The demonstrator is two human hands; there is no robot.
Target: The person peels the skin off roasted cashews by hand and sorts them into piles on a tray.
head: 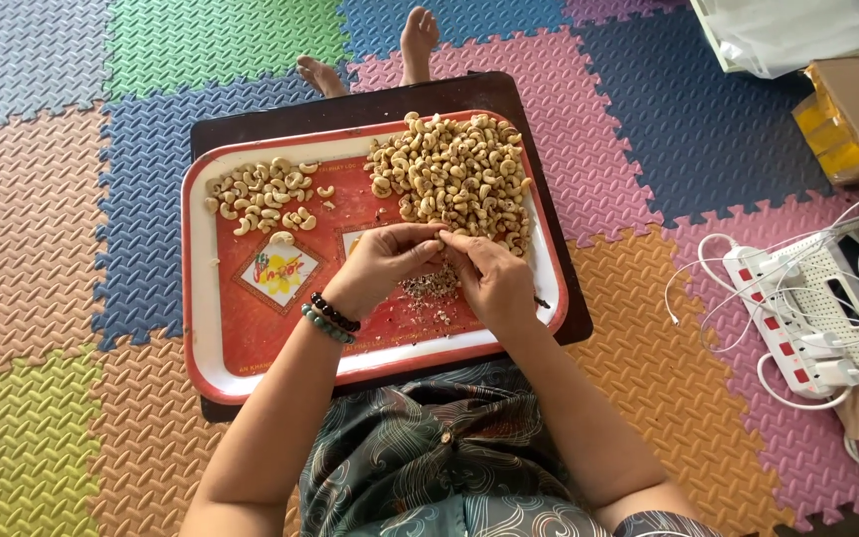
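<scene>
Both hands are meeting over the middle of the red tray [241, 328]: the left hand [387, 261] and right hand [489, 278] are pinching one cashew [441, 240] between their fingertips. The big pile of cashews [459, 174] is sitting at about 1 o'clock on the tray, and a smaller pile [265, 194] is lying at 10 o'clock. Bits of skin [429, 288] are gathering right under the hands.

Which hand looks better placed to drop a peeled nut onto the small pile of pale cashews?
Probably the left hand. The small pile lies on the left of the red tray, on that hand's side. The right hand sits below the big unpeeled heap and would have to cross over.
</scene>
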